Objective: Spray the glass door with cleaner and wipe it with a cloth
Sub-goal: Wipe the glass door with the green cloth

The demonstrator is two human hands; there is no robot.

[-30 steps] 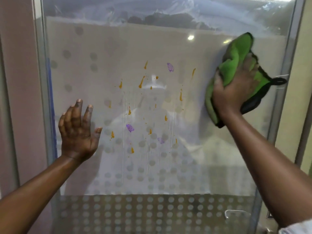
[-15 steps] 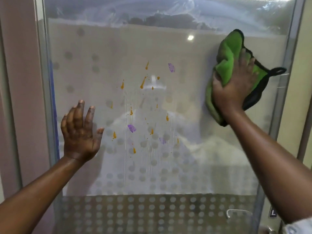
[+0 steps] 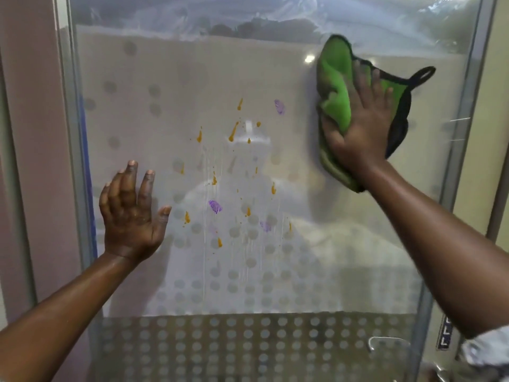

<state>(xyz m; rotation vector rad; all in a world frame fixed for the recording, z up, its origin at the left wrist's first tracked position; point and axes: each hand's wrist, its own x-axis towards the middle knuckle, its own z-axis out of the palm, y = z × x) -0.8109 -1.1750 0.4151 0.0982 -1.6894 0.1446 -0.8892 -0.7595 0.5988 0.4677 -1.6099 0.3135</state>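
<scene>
The right hand (image 3: 360, 125) lies flat, fingers spread, pressing a bunched green cloth (image 3: 337, 106) against the glass door (image 3: 170, 86). The cloth shows above the fingertips and below the heel of the palm, and its black edging with a small loop (image 3: 422, 75) sticks out on the far side of that hand from the thumb. The left hand (image 3: 129, 213) is open with fingers fanned, held up at the glass and holding nothing; whether the palm touches the pane cannot be told. Between the two hands the glass carries orange splashes (image 3: 233, 132) and a few purple smudges (image 3: 215, 206), with thin runs of liquid (image 3: 204, 244) trailing downward. Below both wrists a band of pale dots (image 3: 248, 351) covers the glass.
</scene>
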